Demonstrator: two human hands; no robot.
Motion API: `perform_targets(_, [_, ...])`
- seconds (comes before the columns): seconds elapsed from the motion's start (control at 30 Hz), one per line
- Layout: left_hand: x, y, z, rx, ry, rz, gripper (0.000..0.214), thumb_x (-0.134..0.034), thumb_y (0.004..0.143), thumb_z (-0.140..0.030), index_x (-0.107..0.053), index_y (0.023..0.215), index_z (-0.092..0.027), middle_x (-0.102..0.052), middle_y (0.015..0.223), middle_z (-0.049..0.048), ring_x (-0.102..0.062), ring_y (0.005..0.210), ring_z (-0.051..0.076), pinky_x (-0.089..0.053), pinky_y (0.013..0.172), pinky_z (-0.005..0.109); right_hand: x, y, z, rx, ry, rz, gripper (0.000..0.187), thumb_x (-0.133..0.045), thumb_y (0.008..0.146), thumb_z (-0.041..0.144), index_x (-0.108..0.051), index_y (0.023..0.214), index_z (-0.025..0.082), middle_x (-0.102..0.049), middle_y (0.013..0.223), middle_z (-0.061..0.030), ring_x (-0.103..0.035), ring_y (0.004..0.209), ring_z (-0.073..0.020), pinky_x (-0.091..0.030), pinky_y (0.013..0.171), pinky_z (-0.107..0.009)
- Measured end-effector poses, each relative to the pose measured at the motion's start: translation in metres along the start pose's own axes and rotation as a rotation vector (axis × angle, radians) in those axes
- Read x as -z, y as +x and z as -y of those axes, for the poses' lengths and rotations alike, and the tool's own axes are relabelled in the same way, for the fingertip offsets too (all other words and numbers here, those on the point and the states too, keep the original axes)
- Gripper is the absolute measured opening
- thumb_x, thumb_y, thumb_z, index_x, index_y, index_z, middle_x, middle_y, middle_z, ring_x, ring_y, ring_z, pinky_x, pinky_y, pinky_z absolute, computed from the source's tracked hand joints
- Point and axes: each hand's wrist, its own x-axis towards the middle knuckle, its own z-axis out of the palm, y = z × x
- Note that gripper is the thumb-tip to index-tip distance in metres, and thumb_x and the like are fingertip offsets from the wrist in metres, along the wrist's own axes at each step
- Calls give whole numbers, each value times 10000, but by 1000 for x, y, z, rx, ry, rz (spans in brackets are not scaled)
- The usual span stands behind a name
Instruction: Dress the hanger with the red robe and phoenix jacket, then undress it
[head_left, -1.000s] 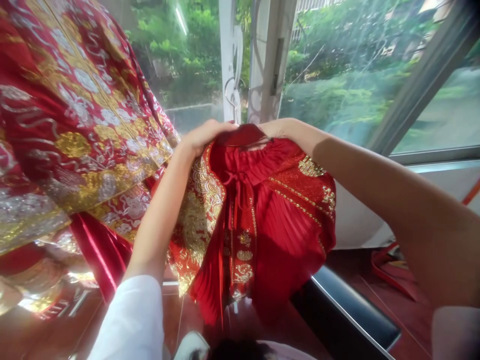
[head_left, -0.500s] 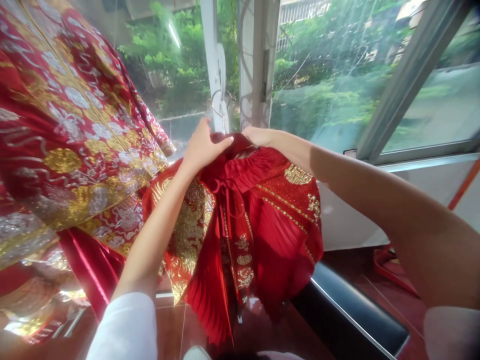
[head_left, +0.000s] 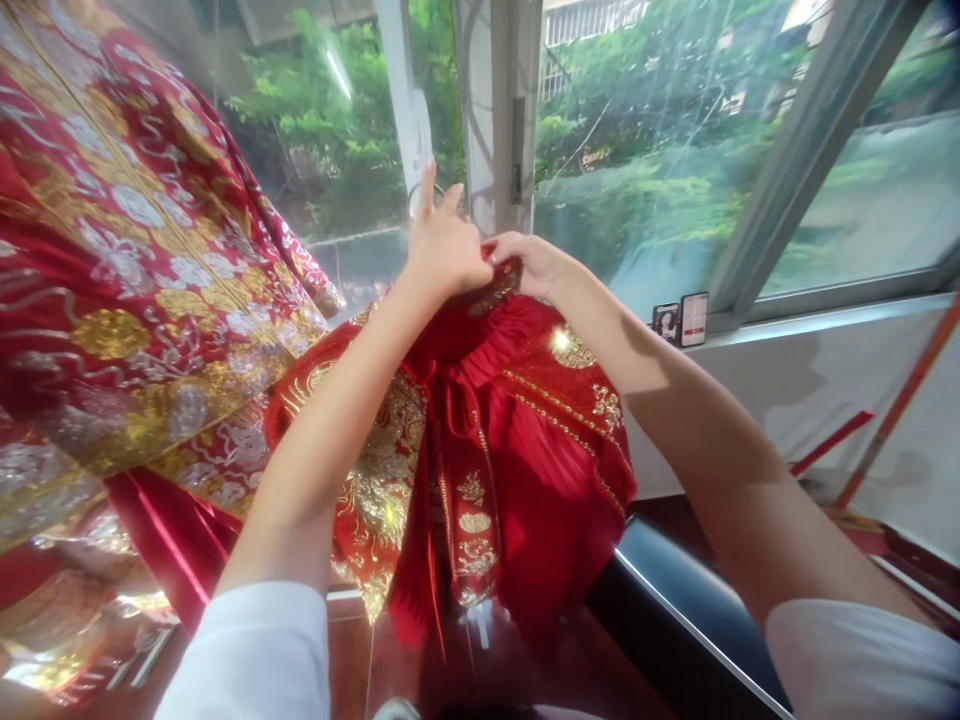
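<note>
A red garment (head_left: 517, 440) with gold embroidery, pleats and a tied cord hangs in front of me by the window. At its upper edge my left hand (head_left: 446, 245) pinches the cloth with thumb and forefinger, the other fingers raised. Close beside it, my right hand (head_left: 534, 262) grips the same edge, its fingers bent over the collar-like band. The two hands nearly touch. Part of the band is hidden behind them. Behind my left hand shows a metal ring (head_left: 414, 200) on a white post.
At left hangs a large red robe (head_left: 112, 270) with gold and silver embroidery. Two phone-like cards (head_left: 694, 318) stand on the sill. A black padded bench (head_left: 690, 610) lies low at right, and a red-orange pole (head_left: 900, 400) leans against the wall.
My left hand has moved right and up along the garment's edge, closer to my right hand. Its fingers now pinch, and the view has shifted slightly right.
</note>
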Motion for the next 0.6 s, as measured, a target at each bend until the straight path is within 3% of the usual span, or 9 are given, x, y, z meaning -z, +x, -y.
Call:
perform_targets(0.1, [-12, 20, 10, 50, -11, 41, 164, -634, 625, -214, -733, 753, -189, -653, 789, 98, -295, 1350, 428, -123, 1131, 670, 10, -4, -8, -9, 91, 48, 196, -551, 690, 166, -656, 855, 185, -671, 769, -34, -596, 726, -150, -503, 675, -250])
perform_targets(0.23, [-18, 16, 14, 14, -17, 16, 115, -631, 626, -187, -708, 710, -201, -620, 730, 96, -307, 1319, 377, -174, 1122, 645, 22, -6, -16, -55, -178, 79, 185, -664, 647, 151, -688, 828, 180, -662, 727, -20, -580, 691, -150, -494, 663, -277])
perform_targets(0.33, [-18, 6, 10, -17, 23, -36, 108, -600, 655, -166, -692, 696, -205, -607, 716, 101, -311, 1308, 344, -152, 1138, 620, 22, -7, -15, -274, -438, 181, 66, -661, 677, 107, -681, 722, 151, -617, 615, -6, -548, 606, -133, -466, 632, -289])
perform_targets(0.43, [-17, 2, 4, -44, 146, -50, 136, -567, 687, -138, -669, 658, -224, -599, 696, 107, -313, 1311, 324, -57, 1175, 569, 23, -8, -9, -440, -492, 345, 81, -630, 717, 66, -648, 668, 129, -595, 572, -1, -519, 573, -114, -436, 616, -287])
perform_targets(0.47, [-17, 2, 2, -47, 174, -53, 143, -565, 697, -136, -662, 651, -230, -600, 694, 106, -312, 1312, 320, -30, 1181, 553, 26, -8, -8, -435, -509, 315, 105, -623, 718, 56, -628, 642, 129, -561, 536, 9, -505, 570, -110, -427, 616, -283])
perform_targets(0.5, [-17, 2, 1, -44, 189, -55, 143, -566, 708, -141, -655, 649, -234, -606, 703, 106, -313, 1312, 318, -17, 1184, 542, 30, -8, -7, -392, -539, 208, 132, -617, 714, 48, -604, 613, 131, -506, 495, 21, -488, 573, -107, -417, 621, -278])
perform_targets(0.6, [-16, 0, -3, 2, 189, -61, 145, -563, 751, -164, -642, 650, -230, -648, 849, 125, -327, 1314, 318, -74, 1171, 531, 47, -12, -12, -106, -557, -330, 155, -587, 738, 70, -556, 606, 145, -351, 453, 44, -448, 645, -108, -390, 671, -255])
